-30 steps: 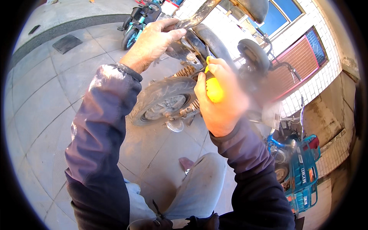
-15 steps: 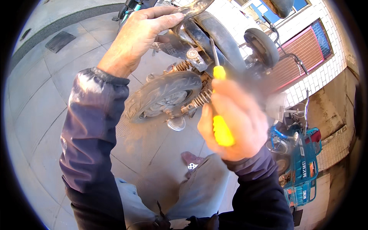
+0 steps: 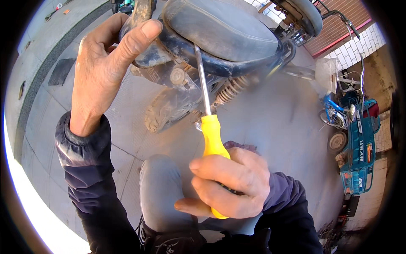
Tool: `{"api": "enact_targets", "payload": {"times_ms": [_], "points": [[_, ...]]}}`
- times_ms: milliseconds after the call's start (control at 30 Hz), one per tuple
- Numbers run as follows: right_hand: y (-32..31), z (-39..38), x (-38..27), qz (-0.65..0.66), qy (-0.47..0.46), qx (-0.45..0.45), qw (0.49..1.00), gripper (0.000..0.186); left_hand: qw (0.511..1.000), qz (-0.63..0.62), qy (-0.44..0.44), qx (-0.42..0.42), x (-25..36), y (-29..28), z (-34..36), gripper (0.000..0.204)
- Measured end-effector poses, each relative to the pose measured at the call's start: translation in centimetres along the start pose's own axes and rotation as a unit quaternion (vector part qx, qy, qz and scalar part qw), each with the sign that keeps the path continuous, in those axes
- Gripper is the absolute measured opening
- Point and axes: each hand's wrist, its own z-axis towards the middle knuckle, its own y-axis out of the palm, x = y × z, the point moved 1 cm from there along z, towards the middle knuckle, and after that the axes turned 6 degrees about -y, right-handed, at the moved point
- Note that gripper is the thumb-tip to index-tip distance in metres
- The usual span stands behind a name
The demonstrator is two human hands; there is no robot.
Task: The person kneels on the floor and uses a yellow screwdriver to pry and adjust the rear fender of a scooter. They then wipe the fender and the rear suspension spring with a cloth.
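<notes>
My right hand point(image 3: 232, 182) is wrapped round the yellow handle of a screwdriver point(image 3: 213, 135), low and to the right. Its metal shaft runs up to the lower edge of a grey seat point(image 3: 224, 29) on a dusty scooter, where the tip meets the dark rim under the cushion; the very end is hidden. At the upper left, my left hand point(image 3: 99, 70) grips a dirty curved metal bar point(image 3: 143, 10) behind the seat, thumb on top. Below the seat are the rear wheel point(image 3: 163, 112) and a coil-spring shock absorber point(image 3: 231, 90).
A blue-green cargo tricycle point(image 3: 361, 148) stands at the right, by a white brick wall point(image 3: 363, 46). A stone kerb point(image 3: 31, 93) curves along the left, with a dark flat slab point(image 3: 61, 72) on the paving. My grey-trousered knee point(image 3: 160, 190) is below the scooter.
The view has shifted closer over the seat. My right hand has come lower, drawing the screwdriver handle toward me, with its tip still at the seat edge. My left hand keeps its hold on the bar.
</notes>
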Motion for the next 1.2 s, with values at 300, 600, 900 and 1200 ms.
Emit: {"api": "enact_targets", "payload": {"times_ms": [300, 600, 900, 1200], "points": [[-1.2, 0.8, 0.3, -0.026, 0.003, -0.008, 1.000, 0.032, 0.999, -0.038, -0.001, -0.004, 0.4, 0.7, 0.2, 0.050], [-3.7, 2.8, 2.0, 0.005, 0.019, -0.037, 0.999, 0.036, 0.998, 0.054, -0.005, 0.034, 1.5, 0.7, 0.1, 0.048], [2.2, 0.5, 1.7, 0.006, -0.035, 0.066, 0.997, 0.041, 0.964, 0.173, 0.082, 0.184, 2.2, 3.5, 0.0, 0.039], [1.0, 2.7, 0.9, 0.004, -0.026, 0.066, 0.997, 0.033, 0.955, 0.206, 0.067, 0.201, 1.4, 3.6, 0.1, 0.036]]}}
